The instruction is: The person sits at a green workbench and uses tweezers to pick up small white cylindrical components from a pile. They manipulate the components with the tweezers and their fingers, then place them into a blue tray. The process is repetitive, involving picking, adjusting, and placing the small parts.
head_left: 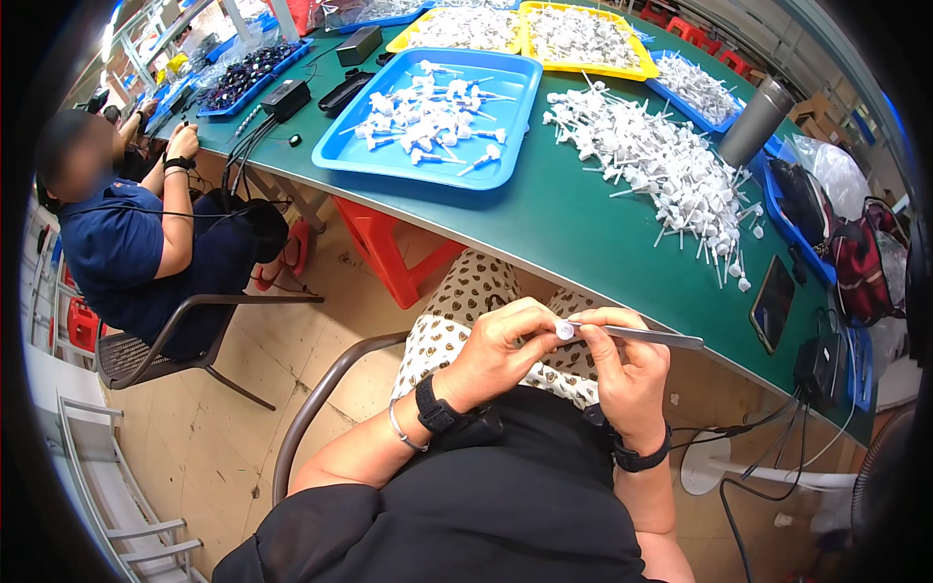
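Observation:
Above my lap, my left hand [502, 348] is closed, pinching a small white plastic piece with a round head [565, 330]. My right hand [627, 374] grips a slim, flat grey metal tool [659, 338]. Its far end points right, past my fingers, while the working tip meets the white piece and is mostly hidden. I cannot tell whether the tool is tweezers or a blade handle. On the green table ahead lies a large loose pile of white stemmed pieces [661, 160]. Similar pieces lie scattered in a blue tray [335, 151] to its left.
Yellow trays [645, 68] of white pieces stand at the back of the green table [544, 228]. Toward the right are a grey metal flask [758, 121], a phone [773, 303] and a black box with cables [821, 367]. A co-worker [126, 233] sits at left. A red stool [389, 255] is under the table.

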`<state>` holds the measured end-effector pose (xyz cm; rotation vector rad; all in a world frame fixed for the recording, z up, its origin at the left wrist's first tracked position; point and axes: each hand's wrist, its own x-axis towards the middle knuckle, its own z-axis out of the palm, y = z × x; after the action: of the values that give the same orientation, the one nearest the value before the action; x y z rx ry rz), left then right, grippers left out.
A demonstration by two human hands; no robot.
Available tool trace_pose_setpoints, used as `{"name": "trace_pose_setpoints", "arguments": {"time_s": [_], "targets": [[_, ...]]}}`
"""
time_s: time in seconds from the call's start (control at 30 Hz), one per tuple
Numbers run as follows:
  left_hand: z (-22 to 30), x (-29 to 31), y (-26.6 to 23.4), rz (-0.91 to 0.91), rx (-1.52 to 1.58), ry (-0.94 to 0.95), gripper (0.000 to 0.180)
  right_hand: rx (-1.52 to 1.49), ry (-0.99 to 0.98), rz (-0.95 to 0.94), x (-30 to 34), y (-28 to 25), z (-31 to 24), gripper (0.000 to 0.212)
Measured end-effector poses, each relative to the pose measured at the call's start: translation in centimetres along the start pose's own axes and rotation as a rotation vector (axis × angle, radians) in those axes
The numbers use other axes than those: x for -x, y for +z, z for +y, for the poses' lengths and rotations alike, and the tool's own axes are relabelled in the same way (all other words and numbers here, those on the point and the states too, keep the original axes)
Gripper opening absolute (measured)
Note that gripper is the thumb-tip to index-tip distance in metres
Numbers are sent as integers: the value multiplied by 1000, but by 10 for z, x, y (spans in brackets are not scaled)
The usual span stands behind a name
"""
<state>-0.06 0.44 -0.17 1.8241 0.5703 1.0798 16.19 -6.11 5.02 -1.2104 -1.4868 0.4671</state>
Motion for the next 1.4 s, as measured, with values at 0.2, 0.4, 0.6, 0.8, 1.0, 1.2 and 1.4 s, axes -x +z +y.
{"name": "trace_pose_setpoints", "arguments": {"time_s": [0.2,0.4,0.6,0.8,1.0,1.2,1.4], "targets": [[0,0,0,-1,-3,-12,12,0,14,10,0,1,0,6],[-1,1,-1,0,-7,-7,12,-10,19,11,0,1,-1,6],[1,1,-1,6,-5,-7,12,-19,25,18,1,2,0,6],[0,1,-1,7,7,-11,12,-18,22,18,1,3,-1,6],[0,2,-1,4,-4,-7,12,4,9,15,1,3,-2,6],[0,3,0,5,35,-44,12,-5,17,11,1,3,0,6],[3,3,2,3,88,-61,11,15,3,-14,1,1,0,5]]}}
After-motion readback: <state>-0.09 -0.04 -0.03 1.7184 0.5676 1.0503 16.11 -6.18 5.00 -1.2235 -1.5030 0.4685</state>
